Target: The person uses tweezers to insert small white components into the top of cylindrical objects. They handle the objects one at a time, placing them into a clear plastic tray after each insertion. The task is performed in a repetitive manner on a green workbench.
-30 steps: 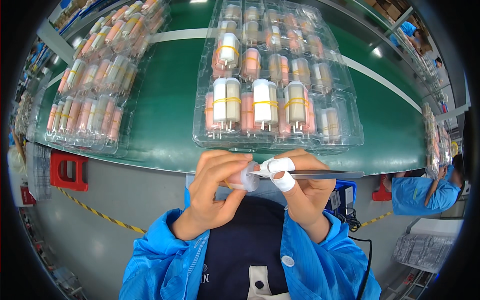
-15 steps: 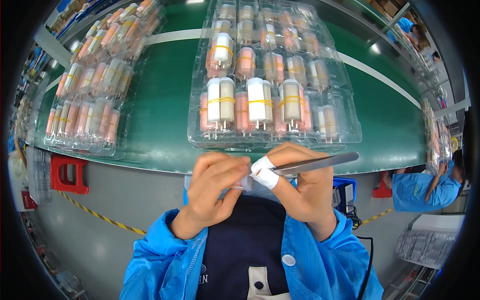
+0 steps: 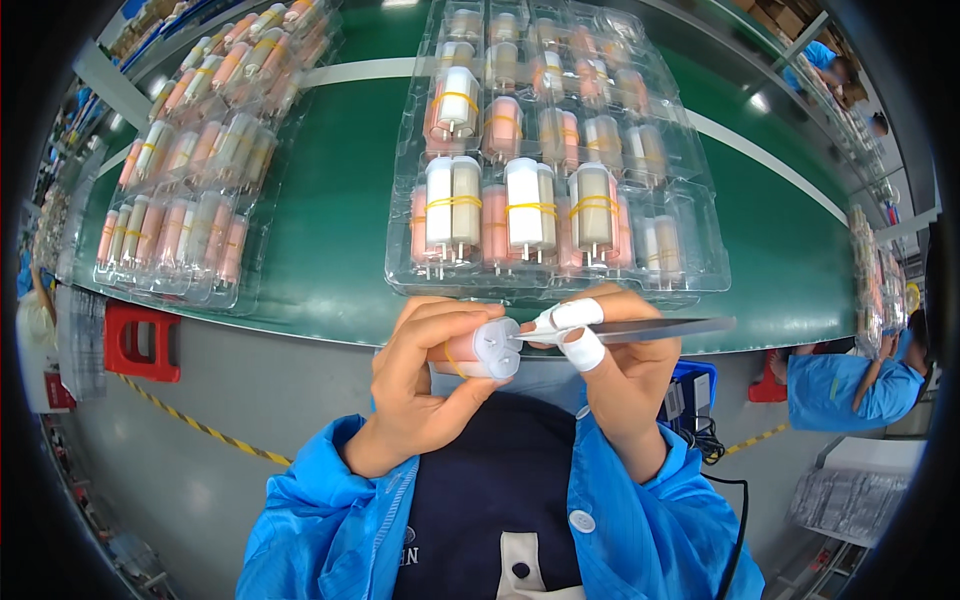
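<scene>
My left hand (image 3: 408,395) is wrapped round a bundle of pinkish cylinders (image 3: 462,352) bound with a yellow rubber band. Its pale, lobed end face points right, toward my other hand. In my right hand (image 3: 632,385) are metal tweezers (image 3: 670,328), pinched between thumb and forefinger, both wrapped in white tape. The tips of the tweezers meet the bundle's end face at one of its small recesses; whether they grip anything there I cannot tell. Beyond my hands, a clear plastic tray (image 3: 708,270) holds several white, grey and pink banded bundles.
The trays rest on a green worktable (image 3: 330,190). Another stack of filled clear trays (image 3: 215,297) stands at the left. On the floor are a red stool (image 3: 142,342) and a blue bin (image 3: 708,375). A co-worker in blue (image 3: 850,385) is at the right.
The bundle has turned, so its lobed end and yellow band now show. My right hand has shifted slightly right, and the tweezers' tips now reach the end face.
</scene>
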### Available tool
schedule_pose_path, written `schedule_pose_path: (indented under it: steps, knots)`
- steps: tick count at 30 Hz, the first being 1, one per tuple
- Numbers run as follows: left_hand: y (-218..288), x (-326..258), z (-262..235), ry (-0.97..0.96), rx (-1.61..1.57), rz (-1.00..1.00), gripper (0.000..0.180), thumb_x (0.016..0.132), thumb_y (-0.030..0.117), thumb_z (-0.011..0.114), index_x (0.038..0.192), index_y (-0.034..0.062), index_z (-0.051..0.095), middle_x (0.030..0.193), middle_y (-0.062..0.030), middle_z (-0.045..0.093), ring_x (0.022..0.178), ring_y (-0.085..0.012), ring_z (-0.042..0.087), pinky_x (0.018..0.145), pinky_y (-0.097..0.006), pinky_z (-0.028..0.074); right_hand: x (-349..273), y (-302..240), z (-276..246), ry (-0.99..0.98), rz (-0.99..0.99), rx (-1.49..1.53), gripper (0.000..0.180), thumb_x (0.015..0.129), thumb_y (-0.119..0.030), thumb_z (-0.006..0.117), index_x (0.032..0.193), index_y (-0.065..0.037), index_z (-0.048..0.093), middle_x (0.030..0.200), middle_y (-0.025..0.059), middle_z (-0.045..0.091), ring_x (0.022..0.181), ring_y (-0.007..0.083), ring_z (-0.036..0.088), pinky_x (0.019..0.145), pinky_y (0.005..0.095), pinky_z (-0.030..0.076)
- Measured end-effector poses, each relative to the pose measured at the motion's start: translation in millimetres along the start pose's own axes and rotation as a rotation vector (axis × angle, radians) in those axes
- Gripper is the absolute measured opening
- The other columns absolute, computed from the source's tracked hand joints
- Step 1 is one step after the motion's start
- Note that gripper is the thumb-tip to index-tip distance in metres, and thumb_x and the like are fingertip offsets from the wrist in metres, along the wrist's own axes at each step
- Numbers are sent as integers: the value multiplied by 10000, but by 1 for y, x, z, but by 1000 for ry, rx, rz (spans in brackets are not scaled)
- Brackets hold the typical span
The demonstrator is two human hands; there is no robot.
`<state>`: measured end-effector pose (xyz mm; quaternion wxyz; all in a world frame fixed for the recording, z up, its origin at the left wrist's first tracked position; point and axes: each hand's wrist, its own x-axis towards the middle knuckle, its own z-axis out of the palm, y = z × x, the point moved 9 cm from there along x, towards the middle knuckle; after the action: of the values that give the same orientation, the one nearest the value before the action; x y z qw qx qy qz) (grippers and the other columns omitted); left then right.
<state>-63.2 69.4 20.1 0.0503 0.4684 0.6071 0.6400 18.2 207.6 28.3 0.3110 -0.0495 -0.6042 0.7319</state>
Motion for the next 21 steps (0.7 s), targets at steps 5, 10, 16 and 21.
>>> schedule_pose_path:
  steps: [5, 10, 16, 21]
  knots:
    - [-5, -1, 5, 23, -164, -36, 494, 753, -51, 704, 1156, 2, 423, 1200, -232, 575, 1035, -238, 602, 832, -318, 529, 0, -2, 3, 25, -29, -76, 159, 803, 23, 688, 961, 15, 666, 913, 126, 658, 828, 171, 630, 712, 274, 491]
    - [-7, -6, 7, 41, -204, -36, 501, 781, -50, 677, 1189, -1, 389, 1209, -247, 551, 1046, -247, 597, 839, -318, 532, -3, -5, 4, 35, -77, -126, 166, 791, 18, 698, 954, 17, 668, 907, 132, 666, 811, 177, 634, 689, 282, 497]
    - [5, -3, 8, -58, 58, 54, 521, 752, -41, 667, 1212, -49, 423, 1181, -258, 517, 1049, -275, 551, 903, -352, 463, -7, -15, 3, 48, -108, -205, 181, 773, 15, 709, 948, 26, 668, 892, 146, 680, 813, 201, 644, 698, 291, 505]
    - [8, -6, 7, -17, 147, 150, 491, 702, -65, 667, 1158, -51, 484, 1157, -250, 539, 1027, -292, 554, 871, -359, 470, -6, -14, 4, 36, -108, -204, 178, 777, 15, 710, 948, 34, 666, 894, 147, 676, 810, 203, 645, 697, 296, 510]
